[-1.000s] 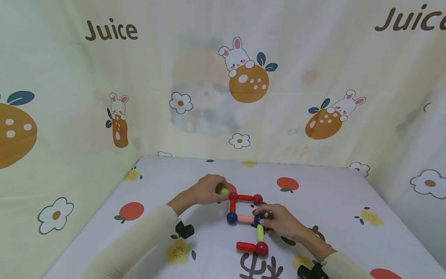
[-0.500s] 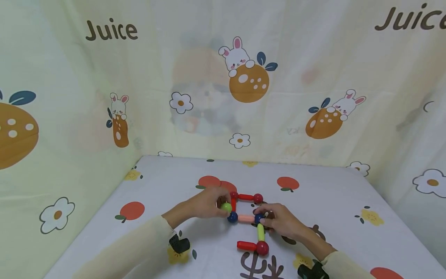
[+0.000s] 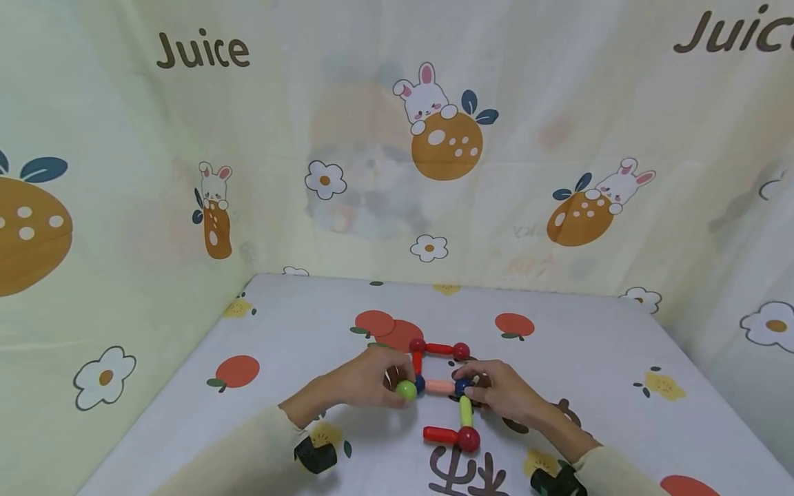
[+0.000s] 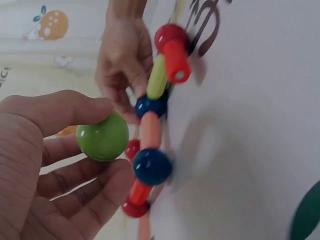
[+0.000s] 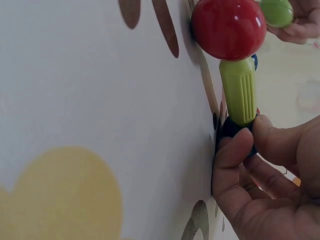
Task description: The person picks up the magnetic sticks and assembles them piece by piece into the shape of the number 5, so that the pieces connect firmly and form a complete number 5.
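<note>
My left hand (image 3: 370,377) pinches a light green ball (image 4: 102,136) between thumb and fingers, beside the left dark blue ball (image 4: 152,166). A small gap shows between the two balls in the left wrist view. My right hand (image 3: 505,390) pinches the right dark blue ball (image 3: 462,386). Between the blue balls runs a pink rod (image 3: 440,386). From the right one, a yellow-green rod (image 5: 237,92) leads to a near red ball (image 3: 468,439) with a red rod (image 3: 440,435) pointing left. Two far red balls, joined by a red rod (image 3: 439,349), connect to the left blue ball through another red rod (image 3: 417,362).
The chain lies on a white table cloth (image 3: 298,331) printed with fruit, flowers and brown shapes. A printed curtain (image 3: 366,124) hangs behind the table and at both sides. Each wrist wears a dark camera mount (image 3: 315,455).
My left hand has brought the green ball nearer to me, from beside the far left red ball to beside the left blue ball. The right hand stays on its blue ball.
</note>
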A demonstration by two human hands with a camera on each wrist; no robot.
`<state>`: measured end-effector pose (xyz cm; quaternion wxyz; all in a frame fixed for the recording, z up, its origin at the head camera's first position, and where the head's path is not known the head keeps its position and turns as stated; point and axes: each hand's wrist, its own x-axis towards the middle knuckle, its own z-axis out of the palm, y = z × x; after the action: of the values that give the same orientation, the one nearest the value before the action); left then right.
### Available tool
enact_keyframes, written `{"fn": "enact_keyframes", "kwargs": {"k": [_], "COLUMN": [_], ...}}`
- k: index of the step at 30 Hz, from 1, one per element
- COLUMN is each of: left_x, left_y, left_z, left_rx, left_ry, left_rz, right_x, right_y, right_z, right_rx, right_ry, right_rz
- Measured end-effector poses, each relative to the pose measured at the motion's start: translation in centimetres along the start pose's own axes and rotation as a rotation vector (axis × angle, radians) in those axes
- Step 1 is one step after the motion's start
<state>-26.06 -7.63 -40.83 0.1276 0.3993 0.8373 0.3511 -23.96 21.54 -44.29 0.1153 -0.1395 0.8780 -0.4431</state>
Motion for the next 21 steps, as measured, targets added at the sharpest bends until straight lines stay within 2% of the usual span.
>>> {"fn": "enact_keyframes", "kwargs": {"k": [9, 18, 21], "left_x": [-0.5, -0.5, -0.7], "left_y": [0.5, -0.1, -0.2], "left_z": [2.4, 3.3, 3.4], "left_rx": [0.042, 0.023, 0.01], "left_ry": [-0.128, -0.16, -0.166], "left_rz": [-0.042, -0.012, -0.023], "right_x": [0.0, 0.0, -0.1], "right_y": [0.1, 0.1, 0.1], "right_z": [-0.1, -0.1, -0.1], "right_rx": [0.005, 0.011, 0.024], "right_ry": [-0.003, -0.005, -0.01], "right_rz": [-0.003, -0.011, -0.013]}}
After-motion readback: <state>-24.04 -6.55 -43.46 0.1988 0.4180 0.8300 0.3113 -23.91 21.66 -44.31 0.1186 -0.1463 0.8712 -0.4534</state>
